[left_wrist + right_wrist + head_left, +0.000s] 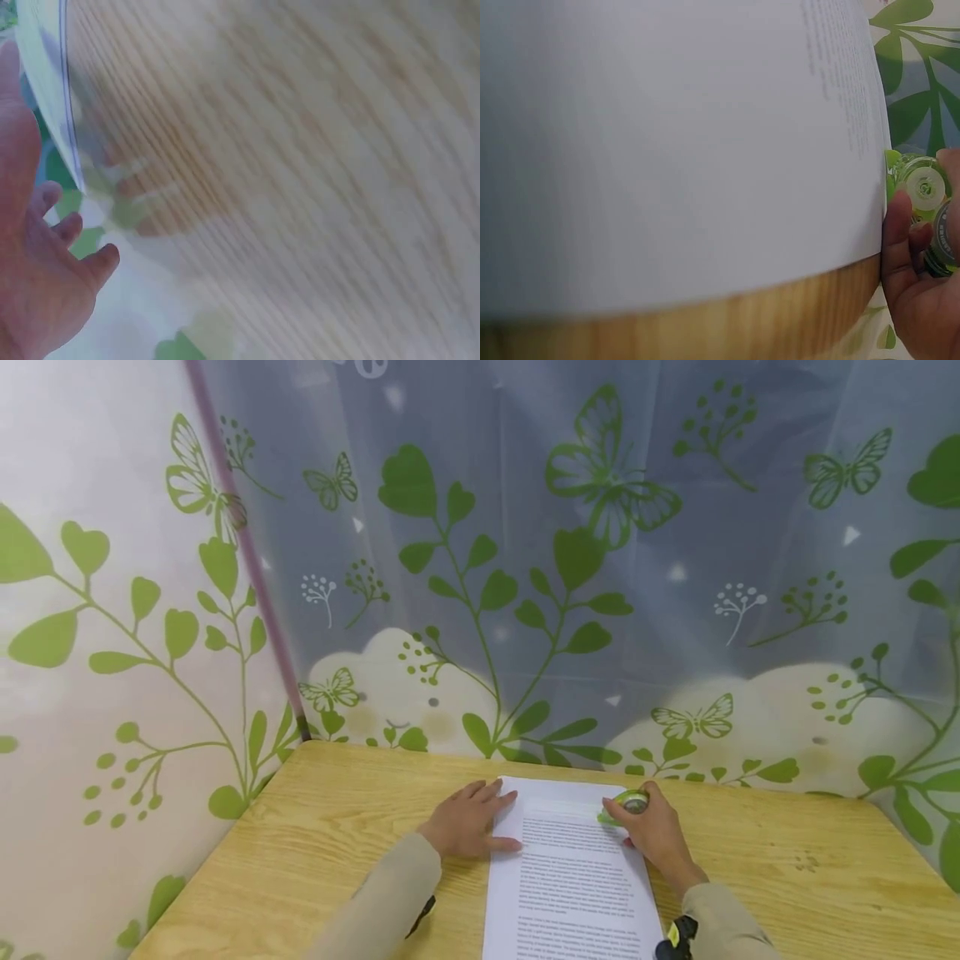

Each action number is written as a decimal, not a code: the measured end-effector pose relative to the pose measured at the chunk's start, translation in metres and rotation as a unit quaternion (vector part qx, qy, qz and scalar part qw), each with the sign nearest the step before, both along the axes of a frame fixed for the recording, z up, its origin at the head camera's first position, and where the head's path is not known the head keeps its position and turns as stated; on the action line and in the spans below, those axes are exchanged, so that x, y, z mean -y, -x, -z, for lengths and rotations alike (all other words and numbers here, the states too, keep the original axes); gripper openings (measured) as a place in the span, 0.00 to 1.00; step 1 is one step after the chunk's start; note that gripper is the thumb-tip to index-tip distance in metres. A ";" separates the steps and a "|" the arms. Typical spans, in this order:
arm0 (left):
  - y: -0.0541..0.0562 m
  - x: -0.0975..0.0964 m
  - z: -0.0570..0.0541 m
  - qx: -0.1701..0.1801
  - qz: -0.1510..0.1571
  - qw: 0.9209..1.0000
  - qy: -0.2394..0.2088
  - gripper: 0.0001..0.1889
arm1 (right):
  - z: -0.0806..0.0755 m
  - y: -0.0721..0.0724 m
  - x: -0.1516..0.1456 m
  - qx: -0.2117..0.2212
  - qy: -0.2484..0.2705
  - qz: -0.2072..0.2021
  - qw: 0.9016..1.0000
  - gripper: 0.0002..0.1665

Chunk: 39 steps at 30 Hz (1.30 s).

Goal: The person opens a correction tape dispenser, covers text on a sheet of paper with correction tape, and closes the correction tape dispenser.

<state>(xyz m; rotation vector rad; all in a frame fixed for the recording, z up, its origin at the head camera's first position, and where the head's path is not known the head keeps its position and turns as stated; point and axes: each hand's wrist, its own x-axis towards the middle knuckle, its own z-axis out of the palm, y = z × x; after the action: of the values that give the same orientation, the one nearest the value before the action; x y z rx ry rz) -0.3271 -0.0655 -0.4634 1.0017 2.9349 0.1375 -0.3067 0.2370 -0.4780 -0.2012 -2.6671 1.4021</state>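
A white sheet of printed paper (577, 877) lies on the wooden table, its lines of text running across it. My left hand (467, 822) rests at the sheet's upper left edge, fingers spread, thumb and fingertips on the paper. In the left wrist view the same hand (45, 262) shows its fingers apart, holding nothing. A green, see-through correction tape dispenser (634, 802) is gripped in my right hand (662, 837), its tip low over the upper right of the text. Round reels show inside the dispenser (924, 186) in the right wrist view. Whether its tip touches the paper cannot be told.
The wooden table (360, 827) extends to both sides of the sheet. Behind it hangs a blue-grey curtain (525, 610) with green leaves and butterflies, and a paler patterned curtain (112, 710) stands at the left. A dark wrist strap (677, 937) sits on the right sleeve.
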 end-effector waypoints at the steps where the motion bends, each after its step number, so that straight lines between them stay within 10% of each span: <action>1: -0.001 0.000 -0.001 0.000 0.004 1.000 0.000 0.44 | 0.000 0.000 0.000 0.000 -0.001 0.000 1.000 0.32; 21: -0.034 0.011 0.000 0.010 0.109 0.994 0.009 0.48 | -0.003 -0.001 0.002 0.005 0.006 0.000 1.000 0.31; 39: -0.044 0.015 0.001 0.011 0.111 0.994 0.019 0.47 | -0.003 -0.001 0.001 0.010 0.014 -0.003 1.000 0.29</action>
<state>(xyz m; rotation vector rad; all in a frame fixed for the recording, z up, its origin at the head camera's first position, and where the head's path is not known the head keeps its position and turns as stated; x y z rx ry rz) -0.2827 -0.0801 -0.4642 1.3011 2.7703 0.0832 -0.3060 0.2360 -0.4751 -0.2104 -2.6687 1.4471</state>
